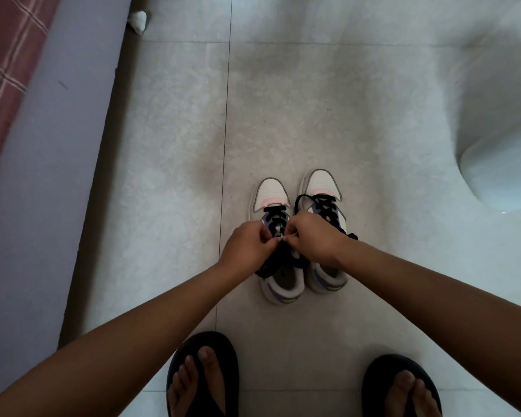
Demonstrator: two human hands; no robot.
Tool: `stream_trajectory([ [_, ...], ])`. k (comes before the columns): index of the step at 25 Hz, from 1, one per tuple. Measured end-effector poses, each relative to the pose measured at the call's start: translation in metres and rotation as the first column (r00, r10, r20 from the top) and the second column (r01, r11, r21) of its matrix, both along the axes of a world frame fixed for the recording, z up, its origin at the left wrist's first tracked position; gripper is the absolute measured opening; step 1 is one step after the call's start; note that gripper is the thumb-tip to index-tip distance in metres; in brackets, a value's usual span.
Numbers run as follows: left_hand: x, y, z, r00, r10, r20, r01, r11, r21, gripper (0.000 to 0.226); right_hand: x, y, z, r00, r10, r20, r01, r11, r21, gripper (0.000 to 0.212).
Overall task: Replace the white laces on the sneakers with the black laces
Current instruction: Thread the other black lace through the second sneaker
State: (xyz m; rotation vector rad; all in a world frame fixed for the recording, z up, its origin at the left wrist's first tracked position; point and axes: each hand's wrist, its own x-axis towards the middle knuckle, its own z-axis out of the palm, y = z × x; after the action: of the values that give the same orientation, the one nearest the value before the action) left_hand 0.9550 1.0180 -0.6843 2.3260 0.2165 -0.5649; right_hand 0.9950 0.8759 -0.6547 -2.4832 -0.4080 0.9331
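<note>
head view: left hand (pixel 244 246) and right hand (pixel 312 236) pinch black lace (pixel 278 257).

You have one view only, from your head, wide-angle, looking steeply down at the floor (pixel 328 85). The sneakers (pixel 298 233) sit just below the middle of the frame, at arm's reach; your own feet (pixel 203 377) lie nearer, at the bottom edge.
</note>
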Motion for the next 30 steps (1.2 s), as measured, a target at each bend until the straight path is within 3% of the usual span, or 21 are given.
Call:
stream_trajectory([
  [2, 0.006, -0.001, 0.001, 0.999, -0.038, -0.034, 0.038, 0.999, 0.007, 0.02, 0.002, 0.0, -0.001, 0.998, 0.001, -0.062, -0.002, 1.0, -0.004, 0.022],
  [7, 0.016, 0.002, 0.01, 0.946, -0.315, -0.071, 0.316, 0.949, 0.004, 0.031, 0.001, 0.0, -0.004, 0.992, 0.028, -0.124, -0.033, 0.999, -0.038, 0.014],
  [10, 0.007, 0.009, 0.01, 0.965, -0.262, 0.015, 0.262, 0.965, 0.0, 0.024, 0.003, -0.007, -0.003, 0.991, 0.045, -0.128, -0.046, 0.999, -0.01, 0.013],
  [14, -0.001, 0.016, 0.01, 0.997, -0.067, -0.035, 0.063, 0.993, -0.103, 0.018, 0.001, -0.011, -0.006, 0.991, -0.02, -0.13, 0.024, 0.999, 0.029, 0.013],
  [18, 0.015, -0.001, 0.01, 0.947, -0.307, -0.088, 0.315, 0.944, 0.093, 0.021, 0.003, -0.006, -0.01, 0.99, 0.037, -0.135, -0.042, 0.999, -0.032, 0.015],
  [21, 0.026, -0.01, 0.008, 0.884, -0.449, -0.132, 0.464, 0.876, 0.128, 0.019, 0.006, -0.005, -0.015, 0.986, 0.025, -0.164, -0.033, 0.998, -0.047, 0.009],
  [25, 0.021, -0.006, 0.01, 0.878, -0.478, 0.026, 0.468, 0.869, 0.162, 0.019, 0.006, -0.009, -0.018, 0.956, -0.167, -0.24, 0.194, 0.976, 0.095, 0.014],
  [27, 0.015, 0.001, 0.009, 0.902, -0.415, 0.115, 0.402, 0.908, 0.118, 0.015, 0.003, -0.011, -0.019, 0.912, -0.279, -0.301, 0.342, 0.922, 0.182, 0.021],
  [30, 0.008, 0.007, 0.01, 0.945, -0.293, 0.147, 0.295, 0.955, 0.006, 0.009, -0.002, -0.011, -0.018, 0.879, -0.33, -0.343, 0.423, 0.873, 0.242, 0.015],
])
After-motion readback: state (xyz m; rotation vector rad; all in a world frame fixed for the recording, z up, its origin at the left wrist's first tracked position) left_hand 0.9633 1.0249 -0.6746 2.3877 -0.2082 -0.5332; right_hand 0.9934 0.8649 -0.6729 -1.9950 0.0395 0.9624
